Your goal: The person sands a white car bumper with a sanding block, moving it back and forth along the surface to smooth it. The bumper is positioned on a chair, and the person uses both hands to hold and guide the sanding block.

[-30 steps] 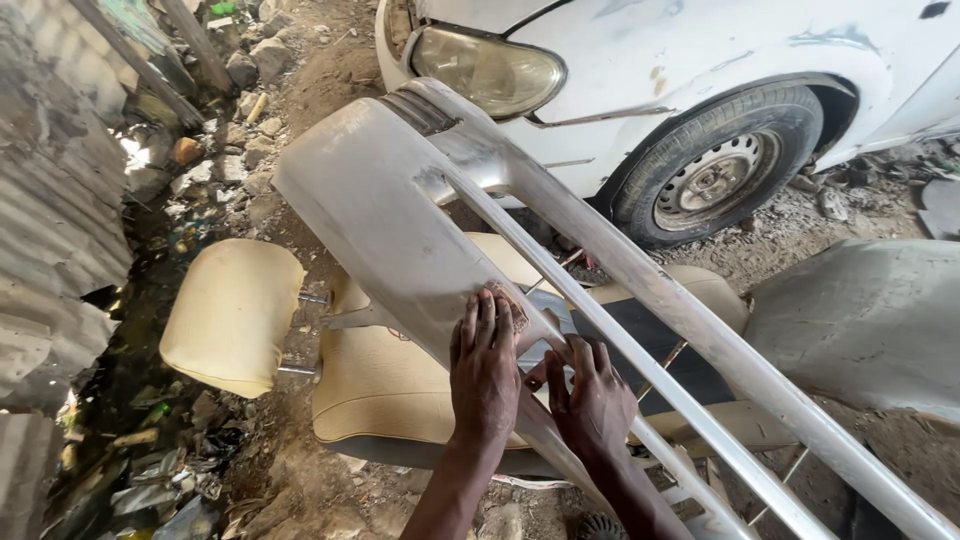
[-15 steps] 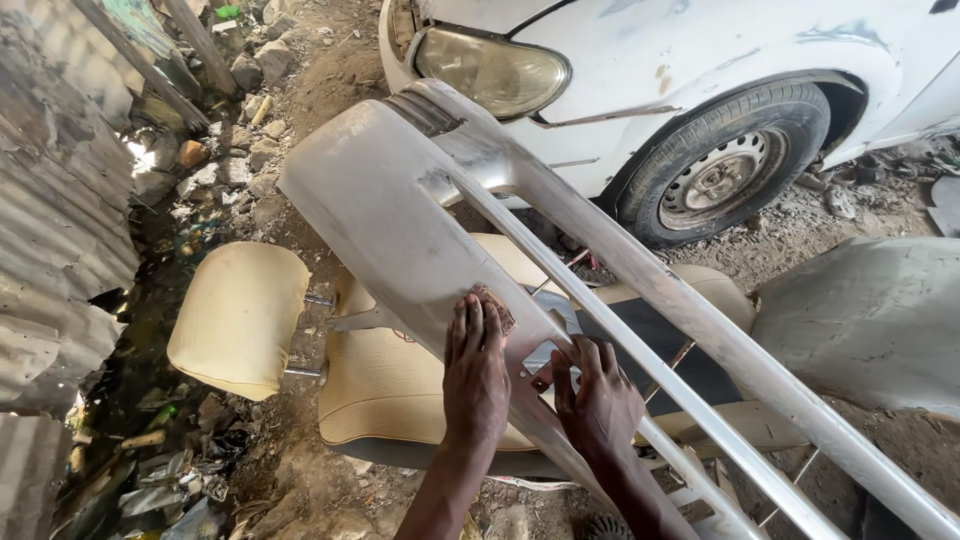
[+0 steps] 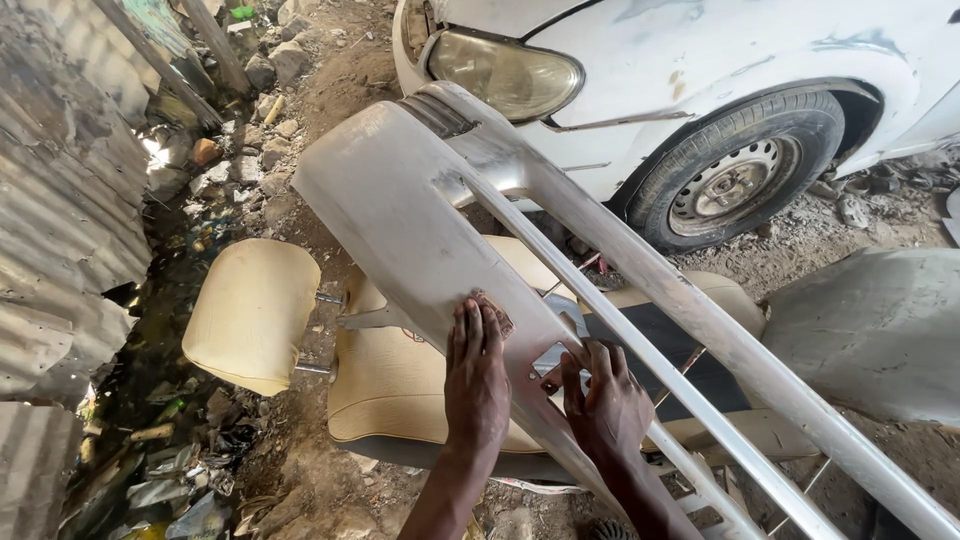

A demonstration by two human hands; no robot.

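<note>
A: In the head view, the left hand is lying flat on the grey car bumper, fingers together and pressing a small brown piece of sandpaper against it; the right hand is resting beside it, fingers spread and lightly curled over the bumper's lower edge, clamped on nothing.

B: And where is the bumper sitting?

A: It is leaning at a slant across a tan car seat lying on the dirt ground, its far end near the headlight of the white car; nothing seems to be fixing it in place.

B: So it could be slipping?

A: I am judging so; hard pressure from either hand could be sliding it off the seat's padding, or tipping it toward the wheel; the headrest is not propping it at all.

B: Anything else?

A: The sandpaper is only trapped under the fingertips, so it could be skidding out; the right hand's fingers are sitting by a cut-out with raw edges, which could be scraping them.
</note>
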